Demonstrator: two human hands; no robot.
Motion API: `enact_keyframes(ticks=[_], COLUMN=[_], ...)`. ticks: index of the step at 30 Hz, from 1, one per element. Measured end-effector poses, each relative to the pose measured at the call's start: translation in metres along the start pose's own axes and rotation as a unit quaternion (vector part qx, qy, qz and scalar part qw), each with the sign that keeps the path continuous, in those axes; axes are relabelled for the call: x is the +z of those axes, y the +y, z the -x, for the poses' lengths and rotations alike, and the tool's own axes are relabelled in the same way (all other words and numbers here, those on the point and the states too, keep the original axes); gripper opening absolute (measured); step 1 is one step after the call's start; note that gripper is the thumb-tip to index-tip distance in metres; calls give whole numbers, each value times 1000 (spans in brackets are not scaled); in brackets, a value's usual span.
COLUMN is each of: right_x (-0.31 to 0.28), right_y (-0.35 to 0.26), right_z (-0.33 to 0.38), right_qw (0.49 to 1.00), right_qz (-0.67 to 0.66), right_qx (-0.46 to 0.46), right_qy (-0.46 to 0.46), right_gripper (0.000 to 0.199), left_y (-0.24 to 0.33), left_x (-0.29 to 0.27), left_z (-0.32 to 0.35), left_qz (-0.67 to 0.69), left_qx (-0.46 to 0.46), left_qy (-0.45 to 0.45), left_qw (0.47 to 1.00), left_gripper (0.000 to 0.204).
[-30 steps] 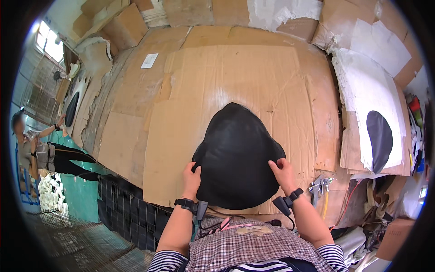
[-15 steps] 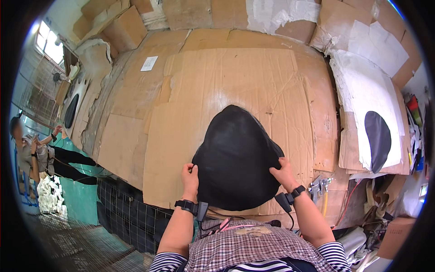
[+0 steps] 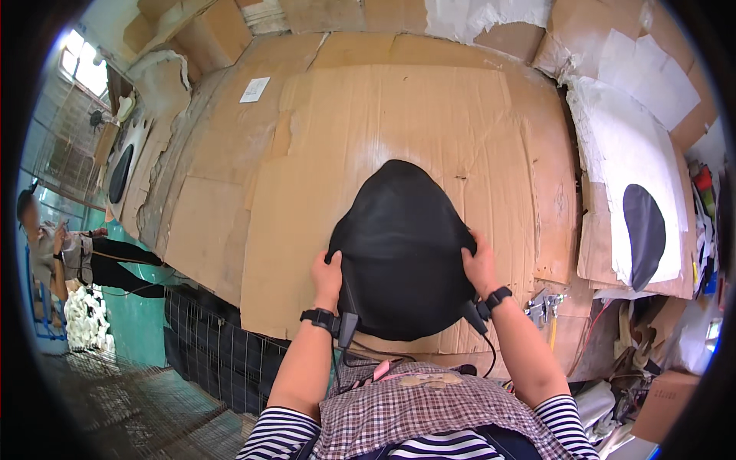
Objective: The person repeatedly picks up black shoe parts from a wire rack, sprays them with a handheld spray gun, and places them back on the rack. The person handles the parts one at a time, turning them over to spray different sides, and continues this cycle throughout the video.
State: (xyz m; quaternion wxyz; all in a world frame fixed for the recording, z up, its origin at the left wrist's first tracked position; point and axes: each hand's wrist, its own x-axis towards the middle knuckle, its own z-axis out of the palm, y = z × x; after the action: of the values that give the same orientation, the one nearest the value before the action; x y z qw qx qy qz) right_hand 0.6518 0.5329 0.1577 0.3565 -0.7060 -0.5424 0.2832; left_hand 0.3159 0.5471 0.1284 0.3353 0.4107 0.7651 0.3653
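Both hands grip the black cover: the left hand (image 3: 328, 277) pinches its left edge, the right hand (image 3: 481, 265) clamps its right edge, fingers curled over the rim. The cover (image 3: 399, 249) lies flat near the table's (image 3: 429, 107) front edge, on the cardboard sheets, its narrow end pointing away.
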Motion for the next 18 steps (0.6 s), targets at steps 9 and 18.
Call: enact_keyframes(ticks=[9, 18], right_x=[1, -12], right_y=[-8, -1], right_z=[0, 12], right_qw=[998, 996], right_qz=[54, 80], right_qx=[-8, -40], right_qy=[-11, -8], right_gripper=[34, 25], left_y=[-20, -9], left_x=[-19, -14], left_z=[-1, 1], left_qz=[109, 62], left_qx=[55, -24], left_qy=[-76, -56], left_qw=[990, 996], left_gripper=[31, 37])
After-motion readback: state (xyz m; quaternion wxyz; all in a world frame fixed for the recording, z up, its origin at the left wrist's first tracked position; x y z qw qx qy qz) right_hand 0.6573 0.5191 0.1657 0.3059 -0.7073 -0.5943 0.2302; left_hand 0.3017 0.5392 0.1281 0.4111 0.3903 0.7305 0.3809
